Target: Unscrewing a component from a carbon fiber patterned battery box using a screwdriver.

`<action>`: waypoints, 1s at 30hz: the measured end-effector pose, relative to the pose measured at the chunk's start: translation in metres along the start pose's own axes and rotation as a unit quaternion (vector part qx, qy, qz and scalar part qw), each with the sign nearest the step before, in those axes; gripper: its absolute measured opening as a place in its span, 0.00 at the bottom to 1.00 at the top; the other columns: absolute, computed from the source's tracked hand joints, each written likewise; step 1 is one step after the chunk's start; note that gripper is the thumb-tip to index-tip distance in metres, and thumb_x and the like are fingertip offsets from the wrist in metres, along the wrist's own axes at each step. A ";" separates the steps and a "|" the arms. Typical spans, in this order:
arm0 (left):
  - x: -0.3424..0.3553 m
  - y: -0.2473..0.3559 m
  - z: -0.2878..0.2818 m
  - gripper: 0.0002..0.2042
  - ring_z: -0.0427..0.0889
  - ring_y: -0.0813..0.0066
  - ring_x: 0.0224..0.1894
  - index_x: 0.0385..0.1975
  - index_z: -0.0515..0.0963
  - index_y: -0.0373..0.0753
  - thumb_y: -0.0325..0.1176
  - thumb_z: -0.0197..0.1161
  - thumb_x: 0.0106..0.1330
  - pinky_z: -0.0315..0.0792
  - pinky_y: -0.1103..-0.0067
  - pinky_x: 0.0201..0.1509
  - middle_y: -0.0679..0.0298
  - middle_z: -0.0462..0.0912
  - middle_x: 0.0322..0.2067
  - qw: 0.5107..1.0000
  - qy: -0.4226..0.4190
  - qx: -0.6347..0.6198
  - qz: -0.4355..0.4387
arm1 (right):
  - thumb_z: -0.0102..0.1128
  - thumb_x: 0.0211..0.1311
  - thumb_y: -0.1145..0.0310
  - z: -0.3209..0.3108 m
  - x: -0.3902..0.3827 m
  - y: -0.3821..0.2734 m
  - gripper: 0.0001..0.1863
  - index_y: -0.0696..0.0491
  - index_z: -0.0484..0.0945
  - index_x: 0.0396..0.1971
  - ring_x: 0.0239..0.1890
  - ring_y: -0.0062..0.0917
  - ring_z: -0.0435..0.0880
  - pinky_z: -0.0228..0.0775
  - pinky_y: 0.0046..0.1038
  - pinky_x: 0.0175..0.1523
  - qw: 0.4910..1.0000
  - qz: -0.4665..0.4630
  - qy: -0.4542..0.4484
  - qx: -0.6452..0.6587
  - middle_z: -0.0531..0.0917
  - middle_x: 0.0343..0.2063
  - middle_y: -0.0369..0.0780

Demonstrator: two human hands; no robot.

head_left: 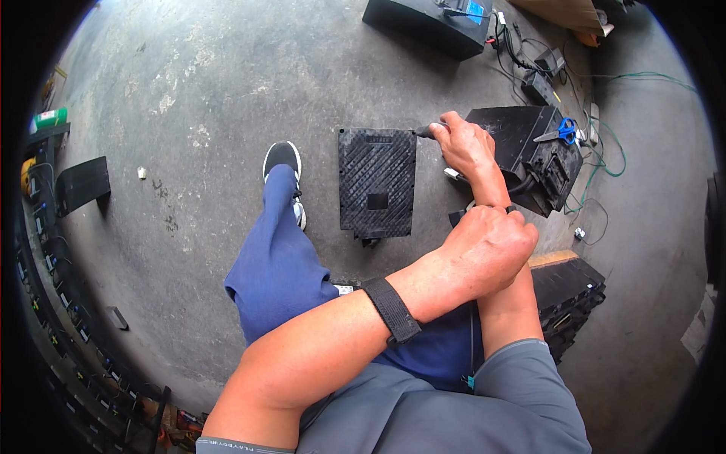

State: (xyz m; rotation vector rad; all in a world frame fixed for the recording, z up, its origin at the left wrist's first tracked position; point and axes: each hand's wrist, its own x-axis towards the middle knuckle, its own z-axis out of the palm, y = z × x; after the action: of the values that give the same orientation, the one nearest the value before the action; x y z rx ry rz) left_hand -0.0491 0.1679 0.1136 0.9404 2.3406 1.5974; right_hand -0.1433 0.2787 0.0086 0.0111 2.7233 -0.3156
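A black ribbed plastic cover (376,181) lies flat on the concrete floor in front of me, with a small square recess in it. My right hand (465,147) is closed round a dark, tapered tool (426,132) whose tip is at the cover's upper right corner; its exact kind is not clear. Across my right forearm lies my left hand (490,246), fingers curled at the right wrist beside a black band (510,208). What those fingers grip is hidden. A black strap (391,310) circles my left wrist.
Right of the cover stands a black box (518,136) bearing blue-handled scissors (560,132). Another black case (435,26) is at the far side, near tangled cables and adapters (538,87). A black rack (57,280) runs along the left. One black unit (567,291) sits beside me.
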 end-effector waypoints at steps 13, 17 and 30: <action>-0.001 -0.002 0.005 0.05 0.84 0.54 0.27 0.24 0.76 0.36 0.28 0.65 0.51 0.78 0.64 0.29 0.55 0.80 0.24 1.000 0.025 0.006 0.002 | 0.65 0.63 0.56 -0.002 -0.005 -0.004 0.23 0.47 0.77 0.56 0.55 0.44 0.82 0.74 0.43 0.58 0.996 -0.020 -0.020 0.088 0.85 0.49 0.46; 0.001 0.000 0.004 0.05 0.84 0.54 0.28 0.24 0.76 0.36 0.28 0.66 0.51 0.78 0.63 0.29 0.54 0.80 0.24 1.000 0.024 -0.013 0.008 | 0.66 0.63 0.56 0.001 -0.002 -0.001 0.24 0.47 0.77 0.57 0.54 0.44 0.83 0.74 0.43 0.57 1.000 -0.003 -0.018 0.019 0.85 0.48 0.47; 0.001 -0.001 -0.002 0.05 0.84 0.51 0.28 0.24 0.76 0.35 0.28 0.65 0.53 0.78 0.62 0.29 0.52 0.81 0.24 1.000 0.002 -0.012 -0.006 | 0.61 0.66 0.54 0.003 -0.007 0.005 0.24 0.47 0.76 0.59 0.60 0.45 0.79 0.72 0.43 0.60 0.998 -0.029 0.011 0.060 0.81 0.57 0.47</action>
State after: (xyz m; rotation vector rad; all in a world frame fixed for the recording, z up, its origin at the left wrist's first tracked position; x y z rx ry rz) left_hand -0.0512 0.1674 0.1142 0.9185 2.3199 1.6202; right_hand -0.1355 0.2833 0.0078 -0.0315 2.7257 -0.4982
